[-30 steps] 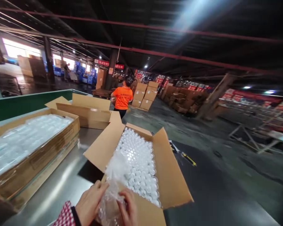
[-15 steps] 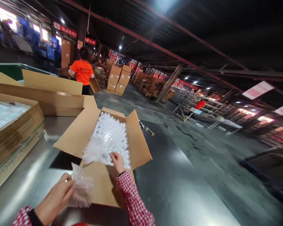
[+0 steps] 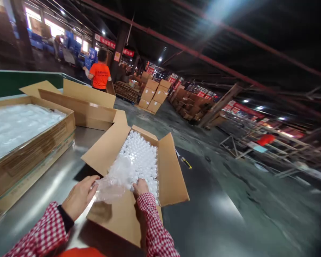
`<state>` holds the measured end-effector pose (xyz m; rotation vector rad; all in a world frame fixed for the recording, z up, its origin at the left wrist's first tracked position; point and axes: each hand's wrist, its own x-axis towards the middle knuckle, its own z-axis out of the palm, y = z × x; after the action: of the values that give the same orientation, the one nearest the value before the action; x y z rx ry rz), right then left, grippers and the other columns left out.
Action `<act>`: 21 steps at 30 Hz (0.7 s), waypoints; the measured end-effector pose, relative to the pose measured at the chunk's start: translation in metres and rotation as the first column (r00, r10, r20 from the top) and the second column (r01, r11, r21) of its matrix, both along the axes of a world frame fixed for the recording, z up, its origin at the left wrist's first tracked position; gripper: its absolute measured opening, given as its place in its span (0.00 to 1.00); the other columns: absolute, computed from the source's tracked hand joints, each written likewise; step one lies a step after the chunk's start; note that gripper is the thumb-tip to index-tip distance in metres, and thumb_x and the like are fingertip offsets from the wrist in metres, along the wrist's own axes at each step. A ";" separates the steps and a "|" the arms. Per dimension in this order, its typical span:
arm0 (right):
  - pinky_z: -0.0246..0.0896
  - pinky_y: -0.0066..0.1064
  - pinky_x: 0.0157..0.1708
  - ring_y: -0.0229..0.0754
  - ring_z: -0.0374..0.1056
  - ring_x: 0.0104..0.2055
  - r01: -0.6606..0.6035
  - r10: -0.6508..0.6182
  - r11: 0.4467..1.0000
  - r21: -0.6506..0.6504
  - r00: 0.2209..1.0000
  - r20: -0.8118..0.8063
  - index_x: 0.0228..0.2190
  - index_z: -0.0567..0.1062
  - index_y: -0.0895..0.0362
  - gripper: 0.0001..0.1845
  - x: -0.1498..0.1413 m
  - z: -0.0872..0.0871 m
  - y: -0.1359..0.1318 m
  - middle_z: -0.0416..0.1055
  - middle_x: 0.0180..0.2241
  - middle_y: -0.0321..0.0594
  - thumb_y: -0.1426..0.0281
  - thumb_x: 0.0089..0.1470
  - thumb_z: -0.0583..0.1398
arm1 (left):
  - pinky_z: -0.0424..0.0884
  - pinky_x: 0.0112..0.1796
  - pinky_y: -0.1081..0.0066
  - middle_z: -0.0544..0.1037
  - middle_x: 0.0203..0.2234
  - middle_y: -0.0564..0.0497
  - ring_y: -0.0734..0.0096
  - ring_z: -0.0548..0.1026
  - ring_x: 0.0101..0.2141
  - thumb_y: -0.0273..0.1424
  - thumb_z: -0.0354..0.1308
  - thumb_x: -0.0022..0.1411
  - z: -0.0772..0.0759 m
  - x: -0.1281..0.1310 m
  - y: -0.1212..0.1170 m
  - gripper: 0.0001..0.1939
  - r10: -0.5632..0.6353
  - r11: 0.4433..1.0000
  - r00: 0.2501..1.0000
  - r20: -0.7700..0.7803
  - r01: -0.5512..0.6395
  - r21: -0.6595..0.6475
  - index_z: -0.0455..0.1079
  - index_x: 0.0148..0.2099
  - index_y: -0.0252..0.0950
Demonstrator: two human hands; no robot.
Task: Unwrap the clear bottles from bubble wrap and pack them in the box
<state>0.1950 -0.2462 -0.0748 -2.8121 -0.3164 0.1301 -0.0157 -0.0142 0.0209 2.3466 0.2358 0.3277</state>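
Observation:
An open cardboard box [image 3: 173, 175] with its flaps spread stands on the metal table. Tightly packed rows of clear, round-topped pieces [image 3: 141, 153] fill it; their exact kind is too small to tell. My left hand [image 3: 81, 194] pinches the near edge of a crumpled clear plastic sheet [image 3: 111, 187], which stretches over the near-left part of the box. Inside the box, my right hand [image 3: 141, 187] has its fingers curled down at the pieces, beside the sheet. Its fingertips are hidden, so what they grip cannot be made out.
To the left stands a larger carton [image 3: 42, 142] holding plastic-wrapped contents. Another open carton [image 3: 80, 114] sits behind it. A yellow-handled cutter [image 3: 186, 163] lies right of the box on the metal table [image 3: 200, 210]. A person in an orange shirt [image 3: 100, 75] stands beyond, near stacked cartons [image 3: 155, 94].
My left hand has moved up and forward with the plastic sheet, bringing it over the box's near-left edge. My right hand stays in the box. The camera view has turned left.

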 end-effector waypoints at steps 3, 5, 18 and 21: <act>0.62 0.41 0.44 0.54 0.69 0.42 -0.018 0.010 0.993 0.114 0.998 0.067 0.40 0.72 0.70 0.17 0.000 0.022 -0.010 0.71 0.40 0.62 0.71 0.49 0.56 | 0.66 0.39 0.66 0.73 0.37 0.48 0.66 0.72 0.36 0.37 0.40 0.65 0.000 0.003 0.000 0.15 0.004 1.000 1.000 -0.017 -0.004 -0.027 0.65 0.44 0.38; 0.63 0.41 0.44 0.51 0.70 0.41 -0.041 0.017 0.979 0.202 0.993 0.117 0.43 0.70 0.68 0.19 -0.005 0.046 -0.018 0.72 0.39 0.57 0.69 0.52 0.54 | 0.65 0.37 0.66 0.72 0.34 0.49 0.67 0.71 0.34 0.37 0.39 0.66 0.003 0.006 -0.001 0.15 -0.004 1.000 1.000 -0.024 0.004 -0.001 0.65 0.41 0.37; 0.66 0.39 0.50 0.45 0.67 0.50 -0.733 0.434 0.512 0.447 0.670 0.602 0.52 0.66 0.54 0.22 -0.127 0.152 0.010 0.71 0.47 0.47 0.74 0.55 0.57 | 0.60 0.33 0.69 0.73 0.27 0.48 0.67 0.71 0.30 0.36 0.39 0.66 0.016 0.033 -0.015 0.18 -0.010 1.000 1.000 -0.003 0.010 0.020 0.66 0.33 0.35; 0.65 0.37 0.50 0.45 0.66 0.51 -0.771 0.607 0.545 0.328 0.633 0.480 0.52 0.65 0.57 0.21 -0.126 0.143 0.025 0.68 0.49 0.49 0.73 0.56 0.55 | 0.60 0.31 0.71 0.72 0.24 0.50 0.70 0.70 0.27 0.35 0.39 0.66 0.017 0.033 -0.021 0.18 -0.038 0.999 0.999 -0.004 0.038 -0.002 0.66 0.31 0.35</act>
<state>0.0688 -0.2210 0.0678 -1.9930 -1.3499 -0.2127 0.0172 -0.0350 0.0378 2.3470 0.1928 0.3035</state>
